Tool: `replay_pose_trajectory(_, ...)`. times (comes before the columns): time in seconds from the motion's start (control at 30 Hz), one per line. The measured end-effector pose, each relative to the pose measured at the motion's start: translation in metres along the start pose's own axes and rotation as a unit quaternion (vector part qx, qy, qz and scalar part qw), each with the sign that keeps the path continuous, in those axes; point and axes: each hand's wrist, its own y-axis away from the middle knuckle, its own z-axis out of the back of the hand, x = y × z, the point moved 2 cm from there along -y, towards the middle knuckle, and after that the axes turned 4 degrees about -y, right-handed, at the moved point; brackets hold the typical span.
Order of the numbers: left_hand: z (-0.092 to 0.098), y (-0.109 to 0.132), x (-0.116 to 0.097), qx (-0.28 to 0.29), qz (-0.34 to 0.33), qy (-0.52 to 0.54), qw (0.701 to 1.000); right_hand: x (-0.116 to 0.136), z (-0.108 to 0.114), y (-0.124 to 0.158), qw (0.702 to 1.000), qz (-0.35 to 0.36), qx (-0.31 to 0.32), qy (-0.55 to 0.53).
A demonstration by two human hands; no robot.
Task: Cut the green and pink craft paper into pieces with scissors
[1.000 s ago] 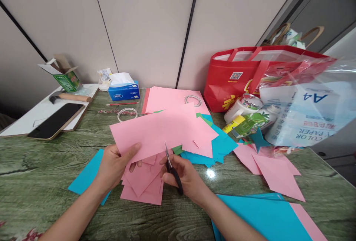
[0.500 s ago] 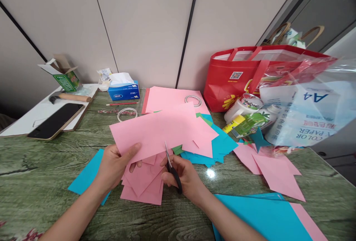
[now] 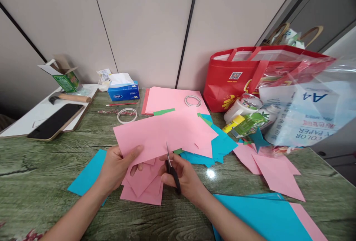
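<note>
A sheet of pink paper [image 3: 150, 133] is pinched at its left end by my left hand [image 3: 119, 166], thumb on top. My right hand [image 3: 180, 174] grips black-handled scissors [image 3: 172, 174], whose blades point up at the sheet's lower edge. How far the blades reach into the paper is hard to make out. Below the sheet lie several smaller pink paper pieces [image 3: 144, 192]. Behind its right part, blue sheets [image 3: 225, 146] and pink pieces spread over the table.
A blue tissue box [image 3: 124, 91], a white ring [image 3: 127, 115] and a red pencil [image 3: 122, 104] lie behind. On the left are a phone [image 3: 55, 121] and a hammer [image 3: 73, 97]. A red bag [image 3: 219, 81] stands at the back right; blue sheets [image 3: 261, 215] lie front right.
The pink sheet has shifted slightly right and down with my left hand, uncovering more of a green strip behind it. The scissors have moved a little lower.
</note>
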Motion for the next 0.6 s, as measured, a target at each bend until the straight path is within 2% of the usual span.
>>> replay_pose_trajectory(0.6,-0.0014,0.0011,-0.0027,-0.006,0.019,0.013,1.0,-0.0054,0.0007,0.0,1.0,0.008,-0.004,0.009)
